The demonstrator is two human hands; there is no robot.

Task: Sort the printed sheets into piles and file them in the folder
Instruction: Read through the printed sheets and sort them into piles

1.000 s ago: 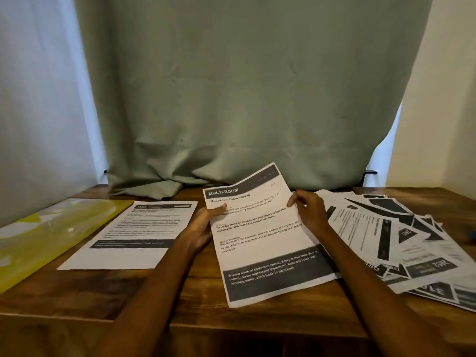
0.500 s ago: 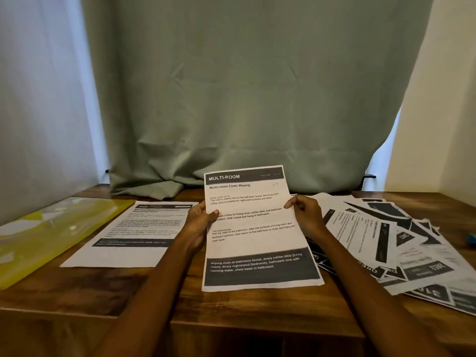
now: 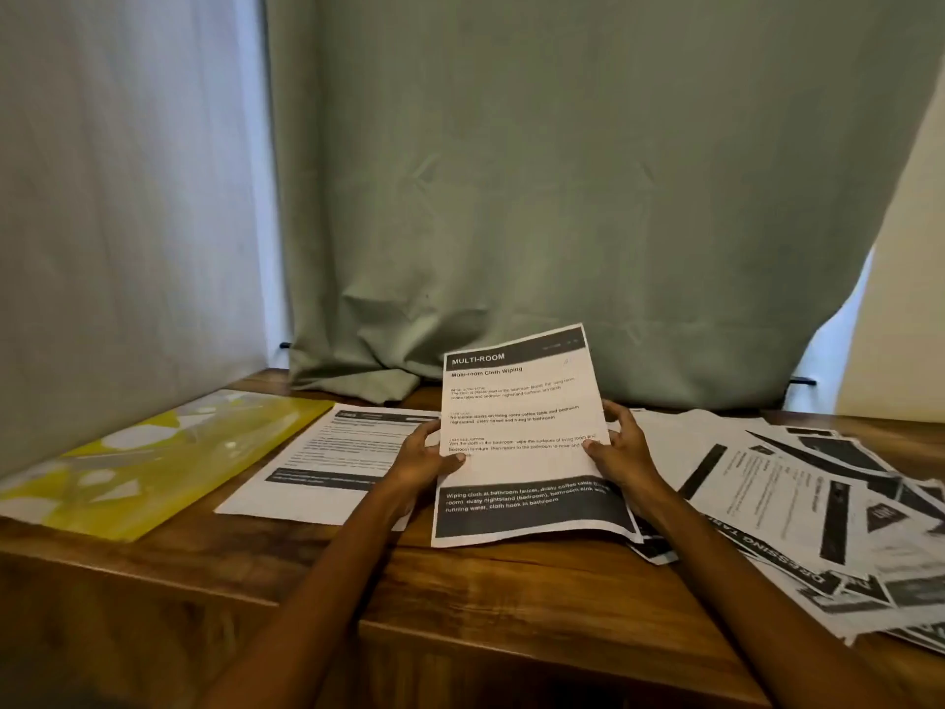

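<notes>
Held sheet: a printed sheet headed "MULTI-ROOM" (image 3: 516, 437) was held tilted up above the wooden table (image 3: 511, 596), its lower edge low over the tabletop; whether it touched the wood could not be told.
Left hand: the left hand (image 3: 424, 460) was seen gripping the sheet's left edge, the thumb laid across the printed face and the fingers curled behind the paper.
Right hand: the right hand (image 3: 621, 450) was seen gripping the right edge, the thumb pressed on the face and the fingers curled round the margin.
Sorted sheet: a single printed sheet (image 3: 337, 463) was laid flat on the table just left of the held one, partly covered by the left hand and wrist.
Unsorted sheets: a loose, overlapping spread of printed sheets (image 3: 797, 509) was lying on the right part of the table, several of them turned at angles.
Folder: a yellow plastic folder (image 3: 153, 463) was lying flat at the table's far left, just beside the single sheet.
Backdrop: a grey-green curtain (image 3: 562, 197) was hung behind the table, its hem resting on the back edge.
</notes>
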